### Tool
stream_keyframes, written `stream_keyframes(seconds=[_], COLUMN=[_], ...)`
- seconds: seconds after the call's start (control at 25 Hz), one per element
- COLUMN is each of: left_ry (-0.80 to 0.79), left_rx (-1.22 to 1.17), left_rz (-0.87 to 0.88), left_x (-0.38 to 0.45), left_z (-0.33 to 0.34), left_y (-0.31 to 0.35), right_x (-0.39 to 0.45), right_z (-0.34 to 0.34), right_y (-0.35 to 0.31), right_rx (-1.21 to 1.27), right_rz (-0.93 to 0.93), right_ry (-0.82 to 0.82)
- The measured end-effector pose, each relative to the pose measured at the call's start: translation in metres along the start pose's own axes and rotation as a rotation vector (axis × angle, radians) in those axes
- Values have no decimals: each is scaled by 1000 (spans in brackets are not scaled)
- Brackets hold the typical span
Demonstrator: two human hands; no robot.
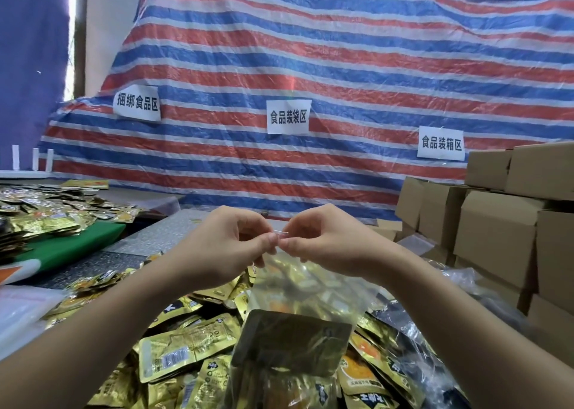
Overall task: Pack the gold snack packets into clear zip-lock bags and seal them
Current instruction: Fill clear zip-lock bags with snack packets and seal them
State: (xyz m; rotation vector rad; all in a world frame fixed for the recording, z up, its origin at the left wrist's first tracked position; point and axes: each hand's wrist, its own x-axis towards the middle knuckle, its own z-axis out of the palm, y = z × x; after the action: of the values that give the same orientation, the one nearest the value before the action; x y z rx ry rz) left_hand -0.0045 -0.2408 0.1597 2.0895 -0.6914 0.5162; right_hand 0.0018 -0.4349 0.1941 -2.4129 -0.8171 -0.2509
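Observation:
A clear zip-lock bag (298,309) hangs in front of me, holding gold snack packets in its lower half. My left hand (230,247) pinches the bag's top strip between thumb and fingers. My right hand (323,241) pinches the same strip just to the right, fingertips nearly touching the left hand's. Beneath the bag lies a heap of loose gold snack packets (186,346) covering the table in front of me.
Another pile of gold packets (46,209) lies at the left on a green mat (71,247). Stacked cardboard boxes (497,219) stand at the right. A striped tarpaulin (310,67) with paper labels hangs behind. Loose clear plastic (459,287) lies at the right.

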Motion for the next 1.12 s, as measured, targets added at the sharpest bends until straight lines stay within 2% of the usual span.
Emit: stream_keyframes(seconds=[0.44, 0.64, 1.0, 1.12], left_ry=[71, 135, 184, 182], left_rx=[173, 217, 166, 87], left_rz=[85, 128, 73, 16], left_x=[-3, -9, -15, -15], left_z=[8, 11, 12, 12], left_y=[5, 6, 0, -3], right_x=[-1, -6, -5, -2], right_z=[3, 9, 14, 15], right_y=[-6, -11, -14, -18], right_rx=[-128, -117, 32, 5], right_rz=[-31, 8, 131, 120], right_ry=[46, 136, 108, 116])
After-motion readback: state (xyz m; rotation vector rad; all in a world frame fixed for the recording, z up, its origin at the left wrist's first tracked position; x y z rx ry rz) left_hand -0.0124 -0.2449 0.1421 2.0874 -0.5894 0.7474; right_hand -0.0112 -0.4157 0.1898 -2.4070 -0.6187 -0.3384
